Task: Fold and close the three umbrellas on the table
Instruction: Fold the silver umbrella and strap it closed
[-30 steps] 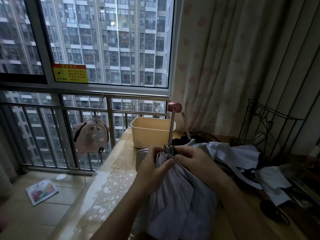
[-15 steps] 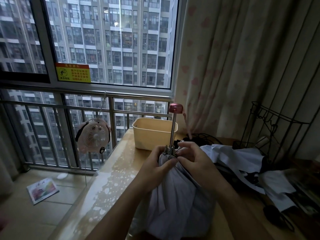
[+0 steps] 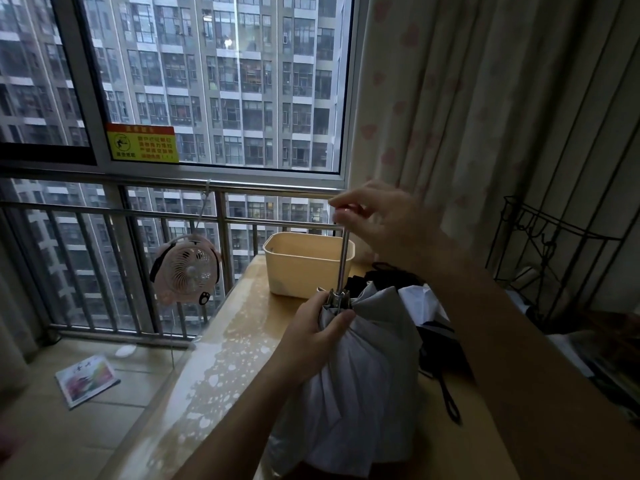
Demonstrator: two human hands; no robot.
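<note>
My left hand (image 3: 311, 341) gripped the gathered grey umbrella (image 3: 363, 375) at the counter's (image 3: 221, 362) near edge; my right hand (image 3: 381, 223) pinched its top knob (image 3: 341, 213).

I see the pale grey fabric umbrella (image 3: 363, 375) upright just in front of the cream plastic tub (image 3: 304, 268). Canopy gathered in loose folds, thin metal shaft (image 3: 343, 261) extended straight up. White fabric umbrella (image 3: 417, 301) crumpled right of tub. Black fabric umbrella (image 3: 441, 351) flat beside it, mostly hidden.
</note>
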